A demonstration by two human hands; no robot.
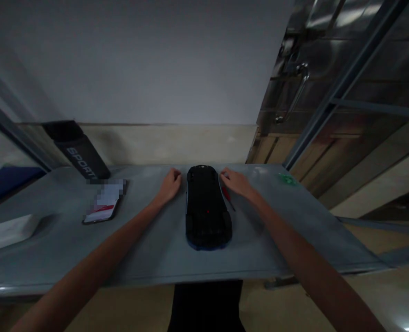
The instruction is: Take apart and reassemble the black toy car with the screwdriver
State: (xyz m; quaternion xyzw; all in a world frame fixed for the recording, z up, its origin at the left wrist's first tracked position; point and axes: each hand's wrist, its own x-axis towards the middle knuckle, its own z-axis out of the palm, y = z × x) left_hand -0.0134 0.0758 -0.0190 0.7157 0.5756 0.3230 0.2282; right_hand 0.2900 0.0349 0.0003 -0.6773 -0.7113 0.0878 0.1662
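Observation:
A toy car (206, 203) lies upside down in the middle of the table, its black underside facing up and a blue edge showing at the near end. Just left of its far end, my left hand (171, 183) rests on the table in a loose fist, apart from the car. On the other side my right hand (237, 181) is closed with its fingers curled in, close to the car's far right edge. Beside those fingers lies a small screwdriver (226, 193) with a red handle; whether they touch it, I cannot tell. Nothing shows inside either hand.
On the grey table (149, 258) a phone (104, 205) lies to the left, near a black box (81, 154) marked SPORT. A white object (9, 233) sits at the far left. Small green pieces (287, 179) lie at the back right, beside a metal frame post (325, 110).

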